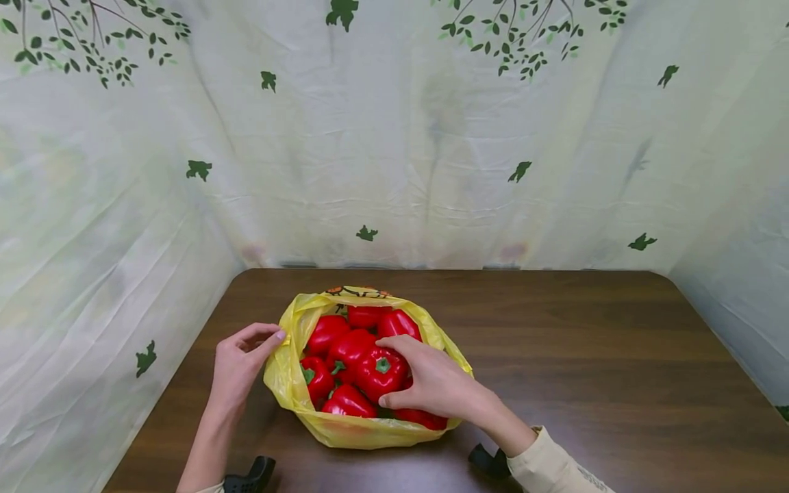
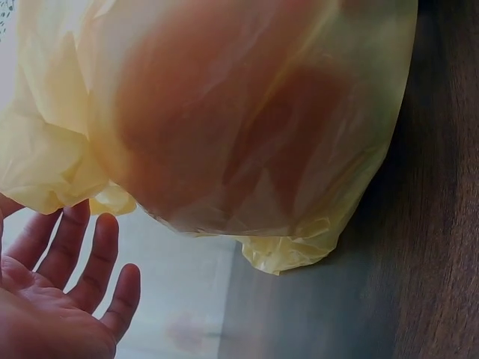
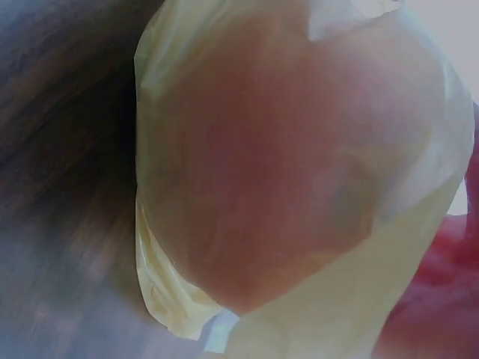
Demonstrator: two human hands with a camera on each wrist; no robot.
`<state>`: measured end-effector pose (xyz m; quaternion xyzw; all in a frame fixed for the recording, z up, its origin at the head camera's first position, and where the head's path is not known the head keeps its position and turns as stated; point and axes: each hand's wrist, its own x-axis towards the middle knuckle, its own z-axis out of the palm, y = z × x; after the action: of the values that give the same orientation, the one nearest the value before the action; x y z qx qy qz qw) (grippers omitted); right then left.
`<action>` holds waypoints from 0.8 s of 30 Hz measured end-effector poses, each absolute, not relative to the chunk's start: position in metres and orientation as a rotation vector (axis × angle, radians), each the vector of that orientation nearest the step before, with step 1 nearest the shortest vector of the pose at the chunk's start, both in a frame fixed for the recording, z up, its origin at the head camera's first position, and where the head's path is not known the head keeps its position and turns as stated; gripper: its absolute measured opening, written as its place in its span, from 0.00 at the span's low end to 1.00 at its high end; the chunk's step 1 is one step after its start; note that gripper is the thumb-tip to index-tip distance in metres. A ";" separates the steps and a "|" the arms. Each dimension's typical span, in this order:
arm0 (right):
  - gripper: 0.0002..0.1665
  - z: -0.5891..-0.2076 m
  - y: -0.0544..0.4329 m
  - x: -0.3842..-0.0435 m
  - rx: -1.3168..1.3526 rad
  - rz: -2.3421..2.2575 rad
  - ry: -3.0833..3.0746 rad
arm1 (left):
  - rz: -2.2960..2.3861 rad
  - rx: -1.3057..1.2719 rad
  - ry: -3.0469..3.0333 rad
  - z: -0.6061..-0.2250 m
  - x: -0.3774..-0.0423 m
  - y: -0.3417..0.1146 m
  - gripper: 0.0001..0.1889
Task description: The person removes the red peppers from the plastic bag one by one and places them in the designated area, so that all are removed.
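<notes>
A yellow plastic bag [image 1: 345,435] stands on the table with its mouth wide, full of several red bell peppers [image 1: 348,402]. My left hand [image 1: 243,356] pinches the bag's left rim between thumb and index finger; in the left wrist view its other fingers [image 2: 93,273] spread out below the film. Over the bag's right side reaches my right hand [image 1: 434,380], with fingers and thumb round a red bell pepper [image 1: 372,376] whose green stem faces up. In the right wrist view the bag wall [image 3: 299,172] hides that hand, and a pepper [image 3: 434,299] shows at the edge.
The brown wooden table [image 1: 585,356] stretches right of the bag and behind it. A pale curtain with green leaf prints [image 1: 394,150] surrounds the table on the back and both sides. Dark straps [image 1: 490,462] sit at both wrists.
</notes>
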<state>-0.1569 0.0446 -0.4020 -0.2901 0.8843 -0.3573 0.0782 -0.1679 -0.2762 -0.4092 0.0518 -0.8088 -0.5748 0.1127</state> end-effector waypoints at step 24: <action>0.46 -0.394 0.064 -0.139 -0.709 -1.605 2.502 | -1.719 0.199 -2.332 -0.410 -0.166 -0.274 0.17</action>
<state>-0.1393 0.0642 -0.3939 -0.2320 0.8179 -0.5249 0.0428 -0.1660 -0.2741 -0.4097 0.0681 -0.7974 -0.5877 0.1186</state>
